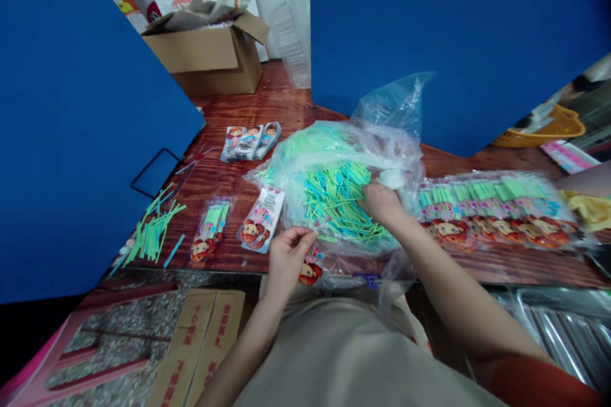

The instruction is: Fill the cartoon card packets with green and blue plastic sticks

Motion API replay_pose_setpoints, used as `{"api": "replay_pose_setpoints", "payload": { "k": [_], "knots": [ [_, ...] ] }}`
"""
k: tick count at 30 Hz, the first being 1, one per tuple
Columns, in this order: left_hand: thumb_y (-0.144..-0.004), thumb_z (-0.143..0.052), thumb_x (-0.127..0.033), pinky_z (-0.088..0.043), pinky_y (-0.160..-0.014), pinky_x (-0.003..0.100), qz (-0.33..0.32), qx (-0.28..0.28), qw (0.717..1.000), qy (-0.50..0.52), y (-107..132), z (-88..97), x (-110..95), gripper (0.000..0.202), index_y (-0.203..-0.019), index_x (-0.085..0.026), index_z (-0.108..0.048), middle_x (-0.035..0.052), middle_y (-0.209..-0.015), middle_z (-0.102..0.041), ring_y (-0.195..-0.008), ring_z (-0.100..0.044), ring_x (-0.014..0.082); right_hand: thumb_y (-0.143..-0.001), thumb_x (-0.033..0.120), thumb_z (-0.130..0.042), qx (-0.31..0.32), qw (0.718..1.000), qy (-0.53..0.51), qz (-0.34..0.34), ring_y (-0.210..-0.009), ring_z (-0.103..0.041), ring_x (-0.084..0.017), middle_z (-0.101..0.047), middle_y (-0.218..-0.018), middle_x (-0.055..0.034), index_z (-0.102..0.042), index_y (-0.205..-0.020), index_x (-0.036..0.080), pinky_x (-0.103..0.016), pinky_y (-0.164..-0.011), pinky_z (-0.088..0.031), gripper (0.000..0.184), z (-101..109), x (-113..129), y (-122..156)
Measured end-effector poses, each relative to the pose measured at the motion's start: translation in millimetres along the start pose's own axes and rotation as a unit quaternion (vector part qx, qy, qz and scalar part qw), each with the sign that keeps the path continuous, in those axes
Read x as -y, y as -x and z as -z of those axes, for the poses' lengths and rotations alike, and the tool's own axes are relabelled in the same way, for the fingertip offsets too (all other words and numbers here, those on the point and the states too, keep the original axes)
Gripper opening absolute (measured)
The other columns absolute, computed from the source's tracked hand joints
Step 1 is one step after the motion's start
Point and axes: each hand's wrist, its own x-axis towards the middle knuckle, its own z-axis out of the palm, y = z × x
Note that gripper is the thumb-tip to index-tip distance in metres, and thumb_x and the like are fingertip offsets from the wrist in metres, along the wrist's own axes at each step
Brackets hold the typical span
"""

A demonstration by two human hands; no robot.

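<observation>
A large clear plastic bag point(305, 159) lies spread on the table, its mouth showing a heap of thin green and blue plastic sticks point(341, 200). My right hand point(380, 202) reaches into the heap from the right; its fingers are curled among the sticks, the tips hidden. Near the bag's lower left edge, my left hand point(289, 254) pinches the top of a small printed packet point(311, 267), partly covered by the fingers. To its left lie a stack of flat printed packets point(261, 219) and a stick-filled packet point(210, 229).
Loose sticks point(151, 232) lie at the left, beside a blue panel point(86, 127). More printed packets point(251, 141) sit behind. A row of filled packets point(491, 206) spreads to the right. An open cardboard box point(205, 51) and another blue panel point(429, 44) stand at the back.
</observation>
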Motion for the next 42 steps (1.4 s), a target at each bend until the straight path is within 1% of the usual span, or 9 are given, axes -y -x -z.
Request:
{"api": "replay_pose_setpoints", "payload": {
  "k": [8,12,15,20,24,30,32,38,42],
  "knots": [
    [-0.069,-0.077,-0.035,-0.044,-0.053,0.020,-0.031,0.011,0.999,-0.015,0,-0.6,5,0.020,-0.069,-0.016,-0.071,-0.0019,-0.058,-0.061,-0.054,-0.051,0.0096,-0.076,0.012,-0.063,-0.013,0.998,-0.053,0.036,-0.084,-0.069,-0.025,-0.073,-0.086,-0.0167,-0.073,-0.083,0.011,-0.029,-0.071,-0.047,0.012,-5,-7,-9],
    [-0.068,-0.078,-0.038,-0.044,-0.049,0.020,-0.004,0.008,1.000,0.005,1,-0.4,4,0.024,-0.071,-0.016,-0.071,-0.0027,-0.058,-0.059,-0.052,-0.050,0.0095,-0.079,0.024,-0.061,-0.033,0.989,-0.131,0.054,-0.066,-0.063,-0.019,-0.066,-0.064,-0.0050,-0.064,-0.064,0.017,-0.026,-0.059,-0.042,0.016,-1,-26,-5],
    [-0.066,-0.079,-0.039,-0.045,-0.046,0.021,0.011,0.008,1.000,0.017,2,-3.2,0,0.026,-0.072,-0.016,-0.070,-0.0026,-0.057,-0.059,-0.051,-0.050,0.0101,-0.086,0.035,-0.052,-0.050,0.977,-0.198,0.061,-0.057,-0.060,-0.016,-0.063,-0.061,-0.0016,-0.062,-0.073,0.017,-0.025,-0.054,-0.042,0.024,-4,-32,4],
    [-0.066,-0.078,-0.039,-0.046,-0.045,0.021,0.019,0.016,0.999,0.026,2,-7.1,0,0.026,-0.072,-0.016,-0.069,-0.0025,-0.059,-0.060,-0.050,-0.052,0.0100,-0.082,0.057,-0.058,-0.080,0.884,-0.458,0.050,-0.042,-0.051,-0.014,-0.057,-0.054,0.0010,-0.059,-0.075,0.019,-0.026,-0.041,-0.040,0.040,-15,-21,18],
    [-0.067,-0.079,-0.042,-0.047,-0.044,0.021,0.023,0.019,0.999,0.029,1,-7.0,5,0.029,-0.074,-0.016,-0.069,-0.0030,-0.060,-0.059,-0.048,-0.051,0.0093,-0.079,0.063,-0.062,-0.137,0.812,-0.564,0.064,-0.051,-0.052,-0.015,-0.058,-0.059,0.0001,-0.062,-0.081,0.019,-0.027,-0.047,-0.043,0.044,-18,-1,26],
    [-0.067,-0.079,-0.043,-0.048,-0.043,0.021,0.025,0.022,0.999,0.032,1,-7.3,8,0.030,-0.075,-0.015,-0.071,-0.0035,-0.058,-0.057,-0.048,-0.049,0.0091,-0.077,0.059,-0.063,-0.132,0.870,-0.457,0.134,-0.053,-0.046,-0.014,-0.048,-0.054,0.0025,-0.051,-0.064,0.022,-0.029,-0.056,-0.039,0.042,-36,21,24],
    [-0.067,-0.079,-0.042,-0.049,-0.043,0.022,0.028,0.021,0.999,0.035,2,-7.8,7,0.030,-0.075,-0.015,-0.071,-0.0039,-0.057,-0.057,-0.048,-0.049,0.0089,-0.081,0.058,-0.061,-0.142,0.863,-0.472,0.113,-0.053,-0.044,-0.014,-0.048,-0.055,0.0024,-0.052,-0.068,0.021,-0.029,-0.056,-0.039,0.040,-35,22,24],
    [-0.068,-0.079,-0.040,-0.048,-0.043,0.021,0.039,0.028,0.998,0.037,2,-9.1,6,0.027,-0.076,-0.015,-0.070,-0.0030,-0.060,-0.059,-0.049,-0.052,0.0096,-0.088,0.050,-0.060,-0.088,0.713,-0.685,0.119,-0.061,-0.054,-0.014,-0.067,-0.080,-0.0027,-0.057,-0.091,0.021,-0.027,-0.062,-0.045,0.029,2,25,42],
    [-0.068,-0.079,-0.040,-0.048,-0.044,0.021,0.052,0.032,0.997,0.054,3,-11.5,6,0.028,-0.076,-0.015,-0.070,-0.0036,-0.058,-0.060,-0.047,-0.051,0.0085,-0.090,0.047,-0.060,-0.053,0.676,-0.718,0.159,-0.068,-0.060,-0.015,-0.073,-0.089,-0.0052,-0.056,-0.092,0.023,-0.029,-0.066,-0.049,0.025,19,34,55]
  ]
}}
